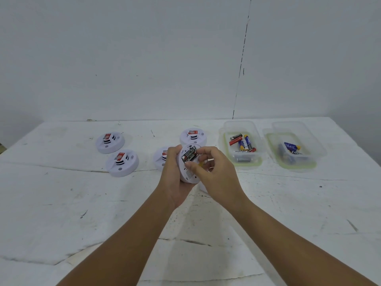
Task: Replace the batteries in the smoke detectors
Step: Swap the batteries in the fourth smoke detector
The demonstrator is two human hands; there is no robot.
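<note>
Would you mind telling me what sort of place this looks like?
Probably a makeshift workbench in a bare room: a scuffed white table against a plain white wall, with smoke detectors laid out and clear tubs of batteries.

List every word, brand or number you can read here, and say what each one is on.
"Heybright": on the front wall of the nearer clear box that holds the batteries.
Batteries in the held smoke detector: printed, too blurred to read.
Red stickers on the smoke detectors on the table: too small to read.
Batteries in the two boxes: print unreadable.
</note>
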